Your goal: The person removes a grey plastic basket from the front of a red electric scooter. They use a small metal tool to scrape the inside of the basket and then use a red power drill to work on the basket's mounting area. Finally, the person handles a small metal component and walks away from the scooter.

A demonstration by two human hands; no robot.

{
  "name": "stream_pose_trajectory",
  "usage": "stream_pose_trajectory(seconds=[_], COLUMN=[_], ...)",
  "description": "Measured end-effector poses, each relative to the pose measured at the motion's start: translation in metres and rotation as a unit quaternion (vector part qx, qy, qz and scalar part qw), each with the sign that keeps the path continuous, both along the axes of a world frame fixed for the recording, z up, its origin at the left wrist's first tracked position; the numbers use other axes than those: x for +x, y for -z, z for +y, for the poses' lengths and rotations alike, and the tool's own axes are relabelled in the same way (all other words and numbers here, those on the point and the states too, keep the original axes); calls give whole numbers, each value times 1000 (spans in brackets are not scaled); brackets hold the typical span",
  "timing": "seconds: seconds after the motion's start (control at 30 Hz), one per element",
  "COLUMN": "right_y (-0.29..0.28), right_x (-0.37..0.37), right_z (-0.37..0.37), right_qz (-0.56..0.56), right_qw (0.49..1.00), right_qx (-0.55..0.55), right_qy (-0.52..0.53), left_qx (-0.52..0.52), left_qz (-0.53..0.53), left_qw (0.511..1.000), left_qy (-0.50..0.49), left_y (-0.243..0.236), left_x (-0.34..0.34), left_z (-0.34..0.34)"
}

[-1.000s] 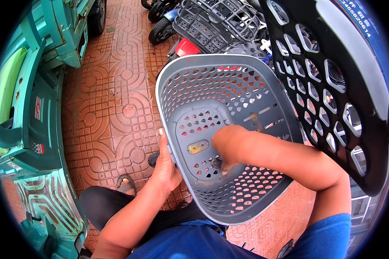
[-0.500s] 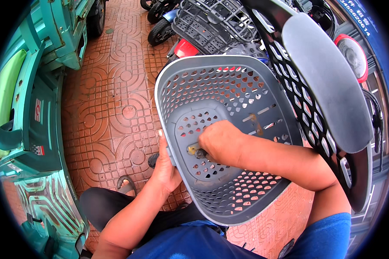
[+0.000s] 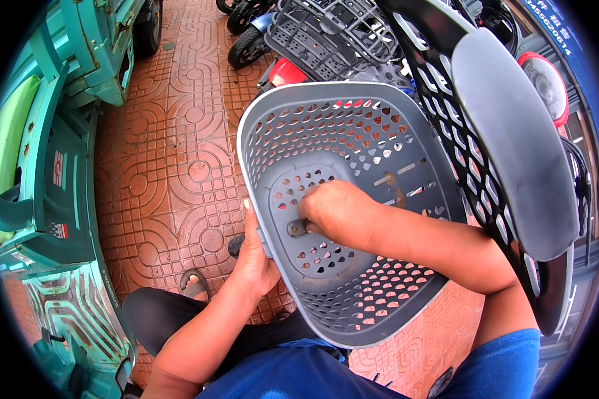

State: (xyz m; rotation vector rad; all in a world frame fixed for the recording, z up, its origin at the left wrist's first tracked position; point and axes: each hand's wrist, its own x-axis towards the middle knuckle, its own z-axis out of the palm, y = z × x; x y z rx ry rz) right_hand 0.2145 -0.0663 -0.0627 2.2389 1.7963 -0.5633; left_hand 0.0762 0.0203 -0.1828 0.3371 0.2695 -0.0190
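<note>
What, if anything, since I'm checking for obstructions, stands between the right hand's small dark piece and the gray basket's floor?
Nothing visible: the right hand holds the small dark piece inside the gray basket, close to its floor. The padded black panel stands beside the opening, not across it. The hand hides whatever lies directly beneath.
</note>
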Motion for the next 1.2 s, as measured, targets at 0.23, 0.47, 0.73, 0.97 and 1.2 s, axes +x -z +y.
stream_pose_trajectory(seconds=[0.23,0.47,0.73,0.97,1.2], right_y=[-24,-33,-23,-18,-16], right_x=[-5,4,7,6,8], right_z=[21,19,14,12,10], right_qz=[-1,101,154,146,132], right_qw=[988,961,951,957,966], right_qx=[-121,-119,-92,-51,-52], right_qy=[91,229,253,245,217], left_qx=[-13,-30,10,-6,-28], left_qz=[15,39,42,-27,-10], left_qw=[1000,999,999,1000,1000], left_qy=[4,12,3,-4,6], left_y=[-1,-7,-9,3,2], left_x=[0,-1,-1,3,3], left_z=[0,1,1,-1,0])
